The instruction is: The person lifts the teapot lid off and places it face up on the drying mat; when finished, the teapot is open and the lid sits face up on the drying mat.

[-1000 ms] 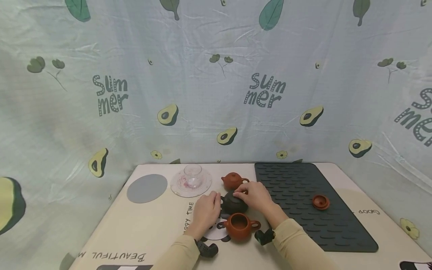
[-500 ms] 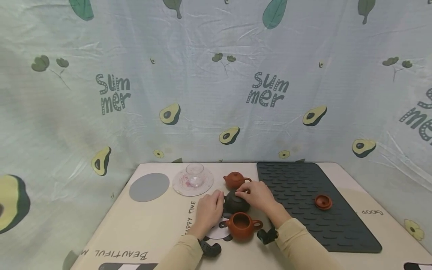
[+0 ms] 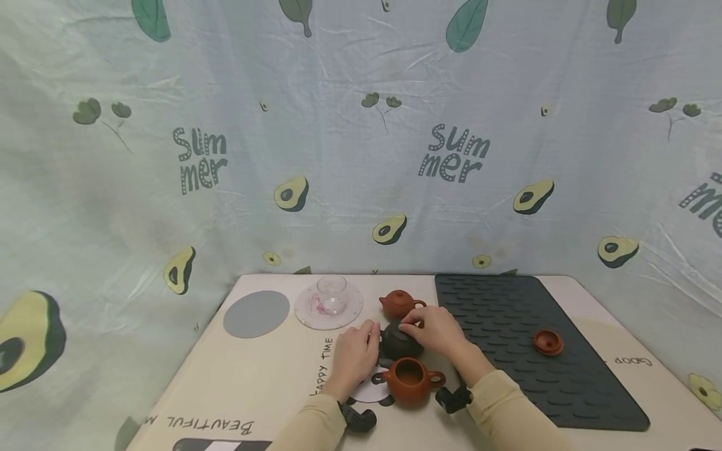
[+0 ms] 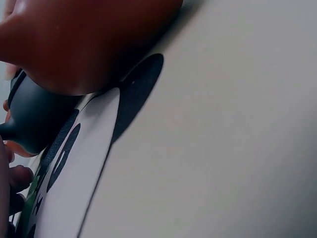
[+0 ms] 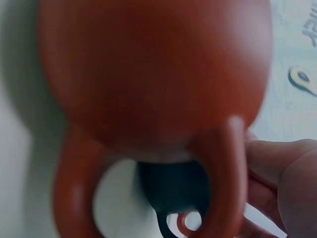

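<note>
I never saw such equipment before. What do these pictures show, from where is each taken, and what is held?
No robot works here: a person uses bare hands. The wide picture comes from a camera on the head; the close ones, from the left and right wrist cameras, where the open brown teapot looks large. That teapot stands nearest the person on the table. Behind it is a black teapot: the right hand seems to pinch its top, and the left hand is at its spout, its grip unclear. Farther back are a closed brown teapot and a glass on a plate. To the right, a small brown lid lies on a dark mat.
</note>
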Demonstrator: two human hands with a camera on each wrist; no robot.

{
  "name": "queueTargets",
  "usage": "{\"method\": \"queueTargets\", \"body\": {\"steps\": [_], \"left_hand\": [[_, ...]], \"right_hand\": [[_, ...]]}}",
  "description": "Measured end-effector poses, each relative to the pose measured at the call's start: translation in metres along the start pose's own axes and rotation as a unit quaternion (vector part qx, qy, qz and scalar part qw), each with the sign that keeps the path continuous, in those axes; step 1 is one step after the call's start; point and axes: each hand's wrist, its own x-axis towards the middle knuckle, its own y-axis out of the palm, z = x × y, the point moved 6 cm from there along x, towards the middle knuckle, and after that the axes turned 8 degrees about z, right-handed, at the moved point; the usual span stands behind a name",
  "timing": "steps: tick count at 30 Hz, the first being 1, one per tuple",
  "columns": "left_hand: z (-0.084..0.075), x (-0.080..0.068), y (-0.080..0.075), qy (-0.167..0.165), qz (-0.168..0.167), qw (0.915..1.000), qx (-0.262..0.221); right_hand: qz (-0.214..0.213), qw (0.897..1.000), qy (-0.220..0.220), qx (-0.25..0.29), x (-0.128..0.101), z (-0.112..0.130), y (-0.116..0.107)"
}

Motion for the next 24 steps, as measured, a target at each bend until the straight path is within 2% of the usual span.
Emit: {"method": "queueTargets", "body": {"steps": [4, 11, 17, 24], "left_hand": [[0.001, 0.000, 0.001, -0.004, 0.003, 1.0000, 0.002], [0.002, 0.000, 0.002, -0.012, 0.006, 0.9998, 0.012], [0.004, -0.001, 0.002, -0.021, 0.016, 0.9996, 0.008], [0.004, -0.001, 0.003, -0.022, 0.023, 0.9995, -0.001]], "right_hand": [[0.000, 1.000, -0.010, 0.015, -0.001, 0.000, 0.001], [0.004, 0.997, 0.020, 0.069, 0.002, -0.010, -0.001], [0.023, 0.997, 0.021, 0.077, 0.003, -0.009, -0.001], [0.019, 0.997, 0.024, 0.077, 0.003, -0.009, -0.002]]}}
